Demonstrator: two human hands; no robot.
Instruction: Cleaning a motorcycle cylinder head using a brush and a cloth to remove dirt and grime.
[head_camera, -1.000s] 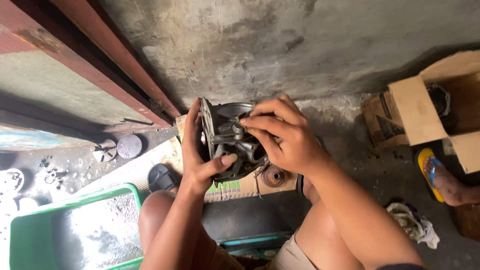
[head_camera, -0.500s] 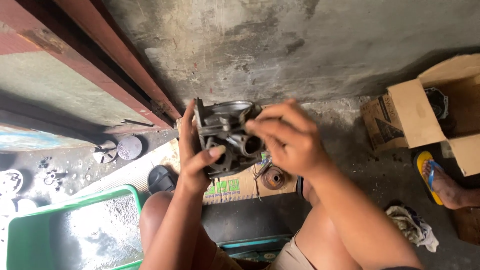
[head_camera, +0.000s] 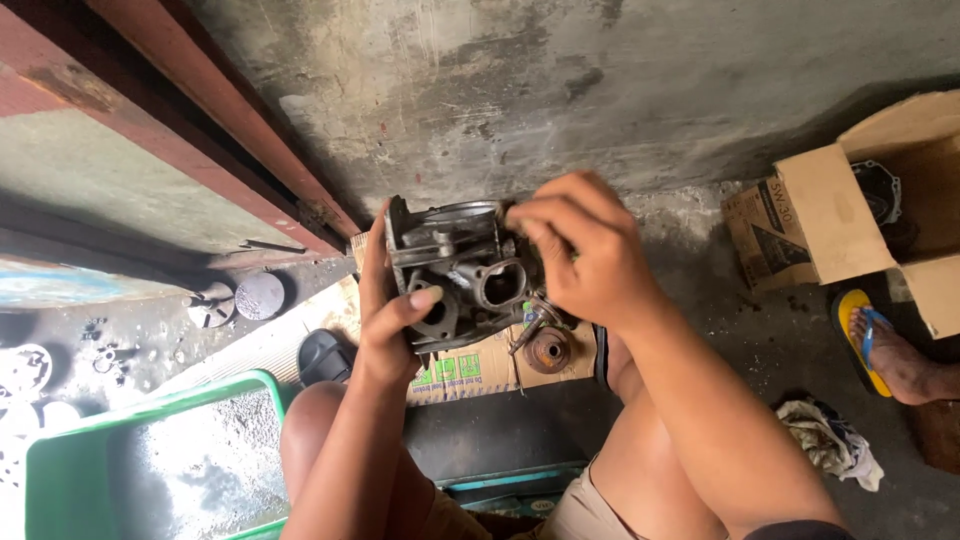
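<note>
A grimy grey metal carburetor body (head_camera: 462, 272) is held up in front of me, its round bores facing the camera. My left hand (head_camera: 388, 305) grips its left side, thumb pressed across the front. My right hand (head_camera: 580, 250) is closed over its upper right part, fingertips pinched at the top edge. A small brown rubber boot with a spring and linkage (head_camera: 546, 345) hangs below the right hand. My bare knees are underneath.
A green tub with cloudy liquid (head_camera: 150, 470) sits at lower left. Flattened cardboard (head_camera: 480, 365) lies on the floor under the part. An open cardboard box (head_camera: 880, 200) stands right; another person's foot in a yellow sandal (head_camera: 880, 350) is beside it. Round metal parts (head_camera: 235, 298), a rag (head_camera: 830, 440).
The carburetor has been turned in my hands, so its bores now face the camera. My right hand has shifted from the front to the upper right edge.
</note>
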